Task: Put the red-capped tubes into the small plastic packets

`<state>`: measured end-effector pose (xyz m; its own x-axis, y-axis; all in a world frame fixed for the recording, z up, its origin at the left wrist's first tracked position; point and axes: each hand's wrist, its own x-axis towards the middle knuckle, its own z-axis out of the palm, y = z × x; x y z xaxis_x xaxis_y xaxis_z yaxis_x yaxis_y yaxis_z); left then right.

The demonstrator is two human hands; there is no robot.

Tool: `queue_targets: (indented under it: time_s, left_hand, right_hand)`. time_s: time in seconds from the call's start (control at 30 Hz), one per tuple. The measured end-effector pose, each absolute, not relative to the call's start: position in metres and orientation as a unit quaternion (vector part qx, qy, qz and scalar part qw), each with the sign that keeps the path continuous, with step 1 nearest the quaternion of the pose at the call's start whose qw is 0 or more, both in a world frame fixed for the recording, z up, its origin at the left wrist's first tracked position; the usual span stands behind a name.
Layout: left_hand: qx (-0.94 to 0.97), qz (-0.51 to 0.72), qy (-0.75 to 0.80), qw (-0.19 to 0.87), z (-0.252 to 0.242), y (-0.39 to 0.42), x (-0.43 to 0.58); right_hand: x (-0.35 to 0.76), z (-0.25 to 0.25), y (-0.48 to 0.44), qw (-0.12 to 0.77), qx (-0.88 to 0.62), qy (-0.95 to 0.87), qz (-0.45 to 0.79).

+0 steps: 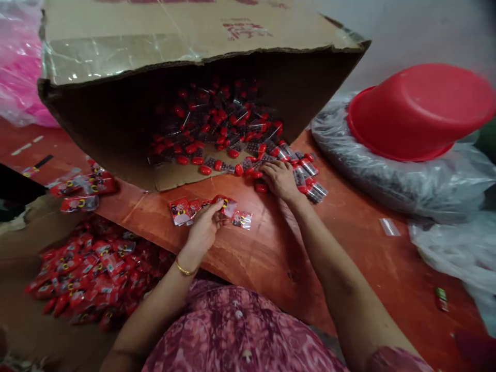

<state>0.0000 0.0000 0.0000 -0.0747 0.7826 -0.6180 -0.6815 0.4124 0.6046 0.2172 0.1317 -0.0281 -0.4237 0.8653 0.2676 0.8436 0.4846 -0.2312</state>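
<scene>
My left hand, with a gold bangle at the wrist, is closed on a small red printed plastic packet, pinched between thumb and fingers. More flat red packets lie on the table under and beside it. My right hand has its fingers curled down at a red-capped clear container. Its fingertips are partly hidden. Around it many more red-capped clear containers, with dark contents, spill out of a cardboard box lying on its side.
At lower left an open carton holds a heap of filled red packets. Several packets lie at the table's left. To the right, a red basin rests upside down on a plastic-wrapped bundle, near a small green item.
</scene>
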Motion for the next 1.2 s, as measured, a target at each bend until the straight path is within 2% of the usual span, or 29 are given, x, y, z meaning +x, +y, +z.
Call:
queue_targets:
  time_s: [0.1,0.2,0.27,0.33,0.47,0.7,0.93,1.2]
  left_hand:
    - [0.053,0.539,0.495,0.679,0.001,-0.001,-0.002]
    - [0.071,0.531,0.494,0.684,0.003,-0.004,-0.003]
    - [0.089,0.524,0.496,0.687,0.005,-0.007,-0.002]
    - [0.111,0.516,0.502,0.685,0.006,-0.01,0.0]
    - [0.192,0.497,0.489,0.691,0.008,-0.016,0.005]
    - [0.285,0.504,0.475,0.662,0.011,-0.022,0.009]
    - [0.283,0.474,0.497,0.669,0.002,-0.025,0.008]
    - [0.258,0.44,0.487,0.709,0.012,-0.024,0.006]
  right_hand:
    - [0.214,-0.023,0.104,0.271,-0.512,-0.806,0.119]
    - [0.211,-0.011,0.055,0.364,-0.488,-0.721,0.33]
    - [0.207,-0.002,0.02,0.38,-0.457,-0.665,0.452]
    - [0.202,0.005,-0.007,0.367,-0.435,-0.647,0.508]
    - [0.192,0.012,-0.032,0.325,-0.427,-0.676,0.505]
    - [0.184,0.01,-0.038,0.307,-0.445,-0.655,0.528]
    - [0.184,0.013,-0.048,0.314,-0.434,-0.592,0.603]
    - [0.181,0.01,-0.046,0.313,-0.446,-0.579,0.607]
